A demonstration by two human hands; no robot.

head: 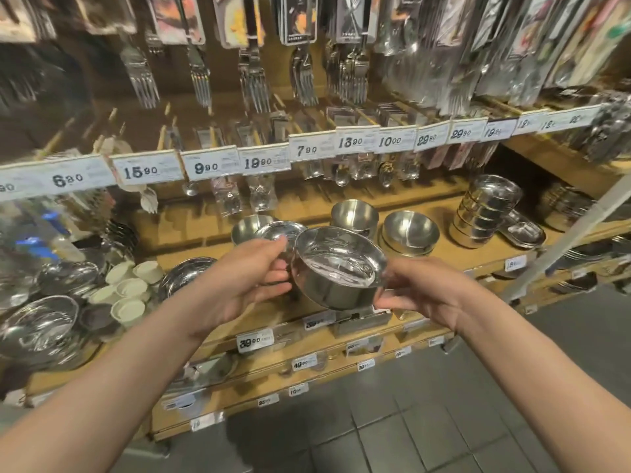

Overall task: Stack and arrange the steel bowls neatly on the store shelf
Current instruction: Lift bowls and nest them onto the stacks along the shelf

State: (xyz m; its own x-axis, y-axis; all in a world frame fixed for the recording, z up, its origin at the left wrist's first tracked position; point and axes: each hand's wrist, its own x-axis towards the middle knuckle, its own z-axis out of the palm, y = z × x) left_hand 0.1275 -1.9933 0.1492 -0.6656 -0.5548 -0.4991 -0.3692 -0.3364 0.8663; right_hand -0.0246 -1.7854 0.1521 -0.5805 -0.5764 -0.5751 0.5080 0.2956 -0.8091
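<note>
Both hands, left hand (254,273) and right hand (421,291), gripping one steel bowl (338,269) by its sides, held in the air just before the shelf (218,249). One tall stack (485,213) done at right; loose bowls (409,233) behind left to nest, so roughly midway.

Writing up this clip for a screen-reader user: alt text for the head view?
Both hands, left hand and right hand, hold a steel bowl in front of a wooden store shelf. Behind it sit loose bowls and a tall bowl stack, with price tags and packaged forks above.
</note>
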